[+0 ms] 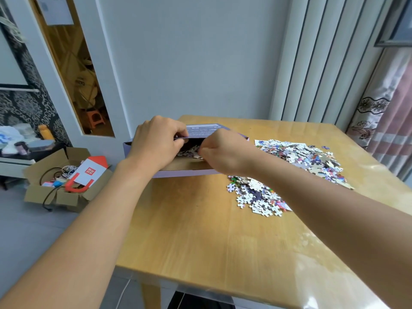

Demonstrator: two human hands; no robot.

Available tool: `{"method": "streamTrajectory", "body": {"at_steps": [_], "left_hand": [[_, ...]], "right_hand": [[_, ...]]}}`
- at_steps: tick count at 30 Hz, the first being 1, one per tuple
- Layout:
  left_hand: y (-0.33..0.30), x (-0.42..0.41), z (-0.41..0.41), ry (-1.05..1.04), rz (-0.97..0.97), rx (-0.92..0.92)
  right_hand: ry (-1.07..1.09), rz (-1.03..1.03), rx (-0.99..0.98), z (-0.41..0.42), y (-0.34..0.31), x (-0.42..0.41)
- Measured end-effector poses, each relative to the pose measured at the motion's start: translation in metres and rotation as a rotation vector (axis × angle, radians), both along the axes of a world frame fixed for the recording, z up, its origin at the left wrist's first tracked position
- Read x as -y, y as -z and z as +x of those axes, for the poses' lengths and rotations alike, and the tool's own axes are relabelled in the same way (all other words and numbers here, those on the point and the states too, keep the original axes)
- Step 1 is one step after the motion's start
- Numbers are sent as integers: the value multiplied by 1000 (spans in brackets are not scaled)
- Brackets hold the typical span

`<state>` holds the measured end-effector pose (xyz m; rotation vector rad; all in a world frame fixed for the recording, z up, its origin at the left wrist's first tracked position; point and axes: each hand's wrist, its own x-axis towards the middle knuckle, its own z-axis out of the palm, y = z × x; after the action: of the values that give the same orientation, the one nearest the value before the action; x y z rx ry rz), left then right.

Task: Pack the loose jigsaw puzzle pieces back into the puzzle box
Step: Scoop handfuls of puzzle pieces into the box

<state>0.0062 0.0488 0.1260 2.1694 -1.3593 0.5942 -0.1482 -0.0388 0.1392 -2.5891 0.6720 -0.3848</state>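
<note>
A lived-in home room: a wooden table [200,219] set against a plain wall, a floral curtain [379,112] at the right, patterned wallpaper [22,108] at the left, and an open cardboard box [66,197] of household odds and ends on the floor.

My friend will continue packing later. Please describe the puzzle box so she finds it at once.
Look at the wooden table, far left edge. The puzzle box lies there, pale purple, open, some pieces inside. The other box, brown cardboard, is on the floor.
</note>
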Motion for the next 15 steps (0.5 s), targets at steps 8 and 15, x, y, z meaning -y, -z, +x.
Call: {"method": "streamTrajectory", "body": {"at_steps": [8, 15], "left_hand": [[17, -13, 5, -53, 69, -19], [77, -37, 30, -57, 157, -100]], "right_hand": [[-272, -97, -384, -3, 0, -3], [123, -95, 229, -39, 23, 61]]}}
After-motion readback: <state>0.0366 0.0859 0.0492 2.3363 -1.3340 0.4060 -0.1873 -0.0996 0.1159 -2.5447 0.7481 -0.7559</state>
